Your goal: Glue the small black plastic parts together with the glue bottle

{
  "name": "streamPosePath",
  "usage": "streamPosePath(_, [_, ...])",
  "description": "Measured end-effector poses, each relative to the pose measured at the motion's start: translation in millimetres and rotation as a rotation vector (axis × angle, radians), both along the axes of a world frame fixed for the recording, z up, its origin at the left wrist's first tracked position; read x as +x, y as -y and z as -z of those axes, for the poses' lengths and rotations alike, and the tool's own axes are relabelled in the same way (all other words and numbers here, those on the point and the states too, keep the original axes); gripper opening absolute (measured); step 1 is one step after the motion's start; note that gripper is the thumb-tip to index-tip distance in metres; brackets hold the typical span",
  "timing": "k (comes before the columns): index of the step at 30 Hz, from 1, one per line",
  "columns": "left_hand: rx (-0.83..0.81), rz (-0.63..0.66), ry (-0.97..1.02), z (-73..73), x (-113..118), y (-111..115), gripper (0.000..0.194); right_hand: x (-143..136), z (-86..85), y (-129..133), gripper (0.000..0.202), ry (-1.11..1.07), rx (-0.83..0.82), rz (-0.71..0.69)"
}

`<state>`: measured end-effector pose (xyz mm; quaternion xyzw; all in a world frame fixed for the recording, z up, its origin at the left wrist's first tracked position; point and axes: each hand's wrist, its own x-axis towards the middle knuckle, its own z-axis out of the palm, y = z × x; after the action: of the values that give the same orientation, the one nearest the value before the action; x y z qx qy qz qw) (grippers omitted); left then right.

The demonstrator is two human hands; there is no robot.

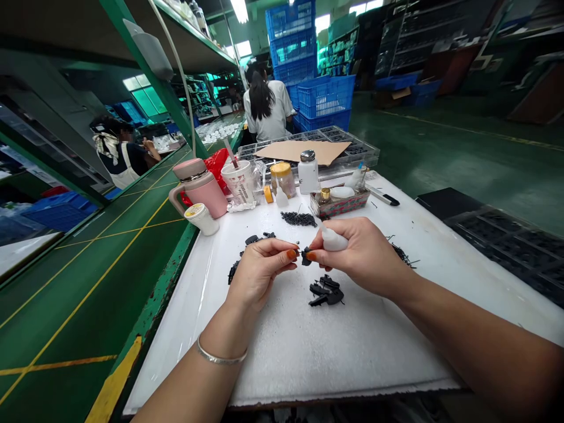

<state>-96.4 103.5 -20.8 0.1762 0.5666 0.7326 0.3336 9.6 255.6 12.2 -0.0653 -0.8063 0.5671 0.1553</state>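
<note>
My left hand [259, 267] is closed in a pinch, its fingertips at a small black plastic part [305, 257]. My right hand [359, 252] is also closed, with a white squeeze bottle [333, 239] tucked in its grip. The right thumb and fingertip touch the same black part. Just below the hands lies a group of black plastic pieces [326, 291] on the white tabletop [352, 352]. More black pieces [233, 270] are partly hidden behind my left hand. A pile of tiny black parts [298, 219] sits beyond the hands.
At the back left stand a pink mug [205, 191], a paper cup [240, 182] and a small white tub [201, 218]. A patterned box [341, 202] holds bottles, with a knife [383, 197] beside it. Thin black strips [403, 255] lie right. Two people sit further off.
</note>
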Motion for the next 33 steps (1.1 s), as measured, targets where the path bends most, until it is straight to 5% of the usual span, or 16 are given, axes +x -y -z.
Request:
streamPosePath(6, [0.039, 0.091, 0.185, 1.2, -3.0, 3.6, 0.024, 0.4, 2.2, 0.2, 0.008, -0.016, -0.102, -0.063])
streamPosePath(16, [0.060, 0.322, 0.199, 4.5, -9.9, 7.0, 0.034, 1.3, 3.9, -0.3, 0.008, -0.053, 0.022, -0.131])
streamPosePath(28, [-0.004, 0.312, -0.008, -2.0, -11.6, 7.2, 0.031, -1.1, 4.4, 3.0, 0.009, 0.039, -0.168, -0.142])
streamPosePath(33, [-0.001, 0.188, -0.034, -4.5, -13.4, 8.7, 0.030, -5.1, 3.0, -11.8, 0.020, -0.002, -0.228, -0.096])
